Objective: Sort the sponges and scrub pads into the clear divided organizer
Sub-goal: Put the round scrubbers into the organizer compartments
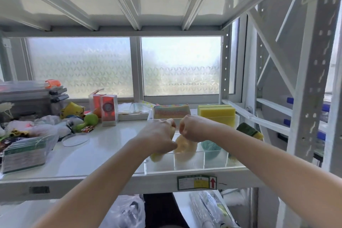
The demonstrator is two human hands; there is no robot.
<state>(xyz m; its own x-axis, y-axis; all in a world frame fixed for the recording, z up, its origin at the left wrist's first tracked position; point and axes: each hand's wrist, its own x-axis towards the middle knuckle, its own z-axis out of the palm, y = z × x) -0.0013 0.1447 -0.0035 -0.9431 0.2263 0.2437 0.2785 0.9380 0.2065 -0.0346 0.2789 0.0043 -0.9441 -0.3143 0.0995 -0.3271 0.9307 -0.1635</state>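
— Both fists are curled over the clear organizer [187, 163]. The left hand [157, 135] pinches a pale yellow pad [157, 155] over its left compartment; the right hand [194, 128] grips another pad [185, 145] over the middle.

— A hard push could slide it off the shelf's near edge.

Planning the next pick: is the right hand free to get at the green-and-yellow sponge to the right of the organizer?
Probably not yet: the right hand is closed over the organizer. The green-and-yellow sponge lies unobstructed just right of it.
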